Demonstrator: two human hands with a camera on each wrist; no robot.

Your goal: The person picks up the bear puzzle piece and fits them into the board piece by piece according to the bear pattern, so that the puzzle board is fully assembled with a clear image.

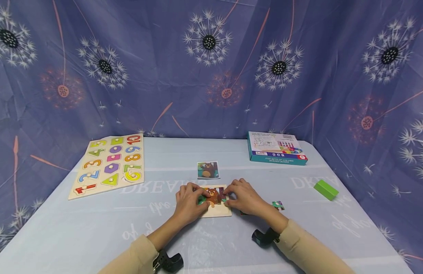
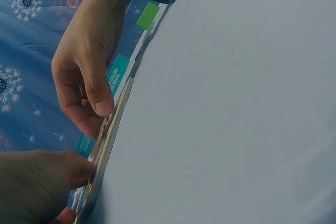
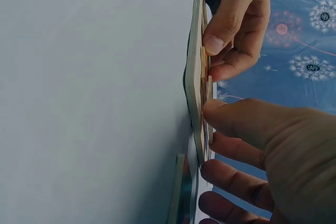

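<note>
A bear jigsaw puzzle (image 1: 213, 195) lies in a pale wooden tray (image 1: 216, 212) at the table's middle, its near strip bare wood. My left hand (image 1: 188, 203) comes over the tray's left side, thumb and index finger at a puzzle piece on the left of the picture. From the other side my right hand (image 1: 246, 198) pinches a puzzle piece (image 3: 210, 90) between thumb and index finger. That piece stands slightly above the tray in the right wrist view. Fingers hide much of both pieces.
A bear picture card (image 1: 208, 170) lies beyond the tray. Loose puzzle pieces (image 1: 278, 205) are by the right forearm, one partly hidden. A number-and-shape board (image 1: 110, 167) lies left, a boxed bead set (image 1: 278, 149) back right, a green block (image 1: 326, 190) right.
</note>
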